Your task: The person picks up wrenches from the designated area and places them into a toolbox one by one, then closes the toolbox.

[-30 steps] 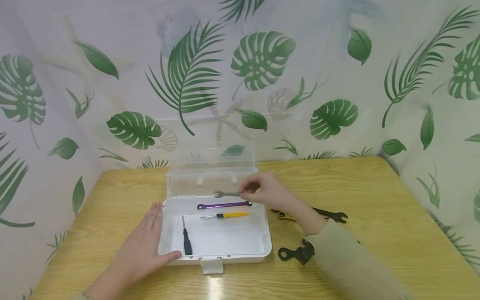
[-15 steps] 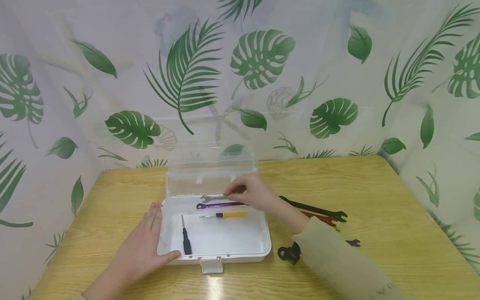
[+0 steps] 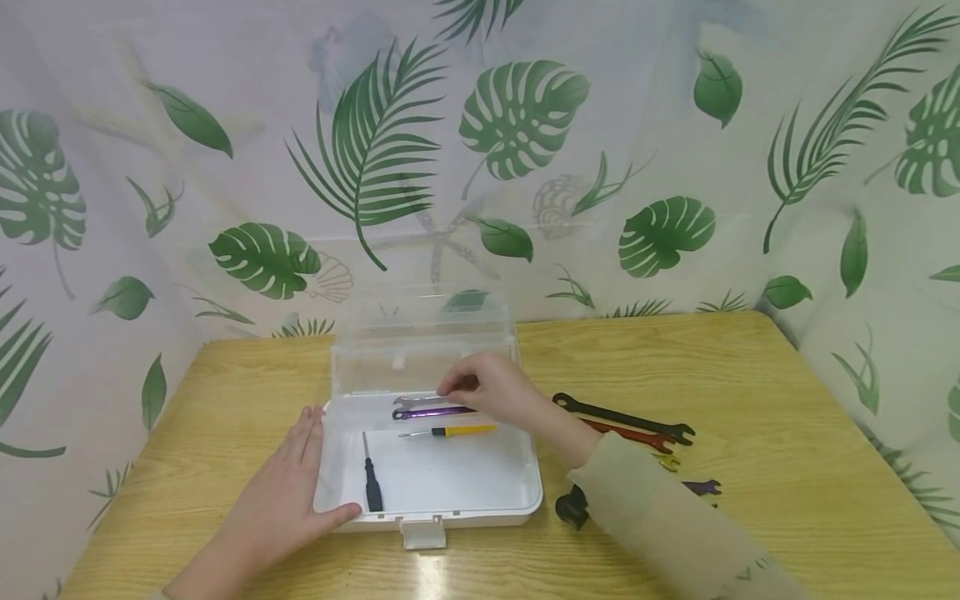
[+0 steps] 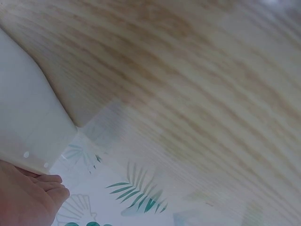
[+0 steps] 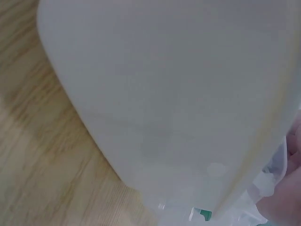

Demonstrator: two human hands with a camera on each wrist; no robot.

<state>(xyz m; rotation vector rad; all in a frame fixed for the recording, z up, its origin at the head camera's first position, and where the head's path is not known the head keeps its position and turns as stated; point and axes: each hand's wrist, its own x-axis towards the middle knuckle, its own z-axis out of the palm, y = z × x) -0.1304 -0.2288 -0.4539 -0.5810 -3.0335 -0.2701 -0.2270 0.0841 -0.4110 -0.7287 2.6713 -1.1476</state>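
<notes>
A white toolbox (image 3: 495, 518) stands with its clear lid (image 3: 367, 367) raised at the back. My right hand (image 3: 498, 392) pinches a silver open-end wrench (image 3: 410, 402) low over the back of the box; its right part is hidden by the hand. Just in front lies a purple wrench (image 3: 423, 412), partly covered. A yellow-handled screwdriver (image 3: 468, 430) and a black screwdriver (image 3: 373, 483) lie on the box floor. Along the left wall my left hand (image 3: 281, 492) rests with straight fingers, thumb at the front corner. The left wrist view shows its fingers (image 4: 51, 186) against the box.
Right of the box lie a black wrench (image 3: 622, 413), a red wrench (image 3: 645, 434), a yellow wrench (image 3: 667, 461) and another purple wrench (image 3: 702, 487), some half under the right forearm. A black tool end (image 3: 572, 508) shows beside the sleeve. A patterned cloth hangs behind the table.
The right hand has carried the silver wrench leftward and lowered it behind the purple wrench. More of the wrenches on the right now shows. The left hand has stayed in place.
</notes>
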